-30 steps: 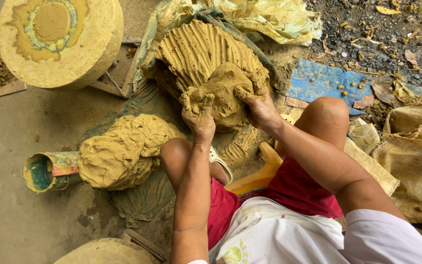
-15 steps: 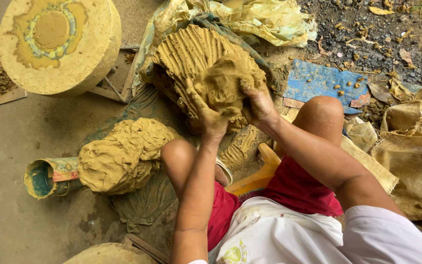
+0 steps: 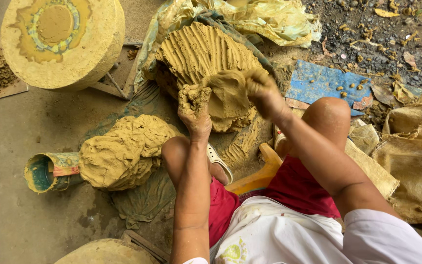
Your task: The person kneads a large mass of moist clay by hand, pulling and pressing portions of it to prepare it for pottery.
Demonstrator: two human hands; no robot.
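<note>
Between the knees, both hands grip clay: left hand (image 3: 195, 108) clenched on a lump (image 3: 194, 93), right hand (image 3: 264, 95) pulling the ridged mound (image 3: 203, 51).

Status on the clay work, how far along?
Done: one worked lump sits aside on the floor by a small can. In hand: both hands, left hand and right hand, grip a slab pulled off the ridged clay mound. Left: most of the mound is uncut.
</note>
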